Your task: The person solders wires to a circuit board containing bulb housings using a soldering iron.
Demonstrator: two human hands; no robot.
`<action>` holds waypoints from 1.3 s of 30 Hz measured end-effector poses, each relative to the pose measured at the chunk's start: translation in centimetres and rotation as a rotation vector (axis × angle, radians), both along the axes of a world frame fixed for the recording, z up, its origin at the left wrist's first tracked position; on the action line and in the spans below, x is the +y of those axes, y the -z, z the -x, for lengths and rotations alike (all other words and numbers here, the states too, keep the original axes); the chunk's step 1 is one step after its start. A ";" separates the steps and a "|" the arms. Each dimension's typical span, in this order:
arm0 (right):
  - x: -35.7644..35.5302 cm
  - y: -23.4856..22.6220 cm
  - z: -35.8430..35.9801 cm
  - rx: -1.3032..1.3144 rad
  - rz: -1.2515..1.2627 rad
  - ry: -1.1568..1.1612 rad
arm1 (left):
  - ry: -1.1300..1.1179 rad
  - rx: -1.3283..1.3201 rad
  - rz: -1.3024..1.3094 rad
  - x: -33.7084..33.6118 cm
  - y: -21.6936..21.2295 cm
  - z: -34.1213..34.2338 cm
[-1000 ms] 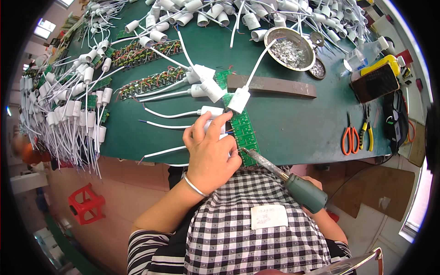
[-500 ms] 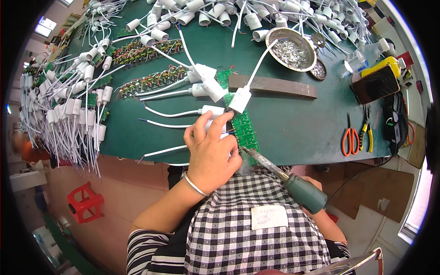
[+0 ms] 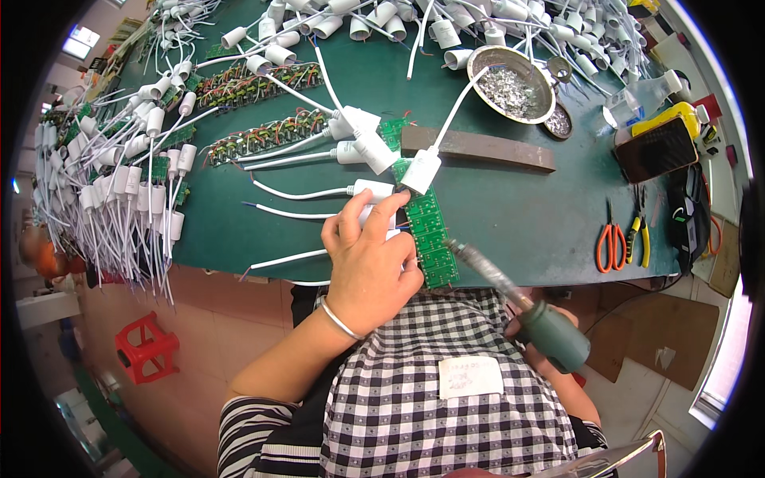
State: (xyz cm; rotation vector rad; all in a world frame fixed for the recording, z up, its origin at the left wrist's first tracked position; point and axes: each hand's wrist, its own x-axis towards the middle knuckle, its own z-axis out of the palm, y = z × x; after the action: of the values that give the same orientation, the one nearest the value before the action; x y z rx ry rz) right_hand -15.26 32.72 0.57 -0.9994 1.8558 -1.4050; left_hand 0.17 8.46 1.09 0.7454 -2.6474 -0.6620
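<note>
Circuit board, a long green panel marked into small sections, lies at the near edge of the dark green table and serves as landmark here. Left hand rests just left of the board, fingers bent and a little spread over several white sockets, the index fingertip close to the board's left edge; whether they grip anything, I cannot tell. Right hand, right of and nearer the body than the board, is closed around the green handle of a soldering iron, which hides most of it. The iron's tip points at the board's right edge; whether they touch is unclear. One white socket lies over the board's far part, its cable running away rightward. Beyond the board to the right are a brown bar and a metal bowl of silvery bits. Well right of the board lie orange-handled cutters and yellow-and-black pliers.
</note>
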 end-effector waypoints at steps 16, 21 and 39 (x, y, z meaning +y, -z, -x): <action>-1.1 -0.1 0.3 -0.043 -0.047 -0.002 | 0.007 -0.026 -0.012 -0.4 -0.1 0.1; -0.6 1.1 0.4 -0.047 -0.053 0.024 | -0.001 -0.029 0.010 -0.3 -0.3 -0.2; -1.6 2.9 0.6 -0.193 0.149 0.086 | -0.009 0.489 0.332 -18.2 -4.6 6.3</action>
State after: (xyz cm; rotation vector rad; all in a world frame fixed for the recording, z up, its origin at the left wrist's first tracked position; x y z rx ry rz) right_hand -15.90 31.10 -2.30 -0.8292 1.6907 -1.6498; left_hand -6.11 -9.74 5.71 0.4314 -2.2196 -0.3310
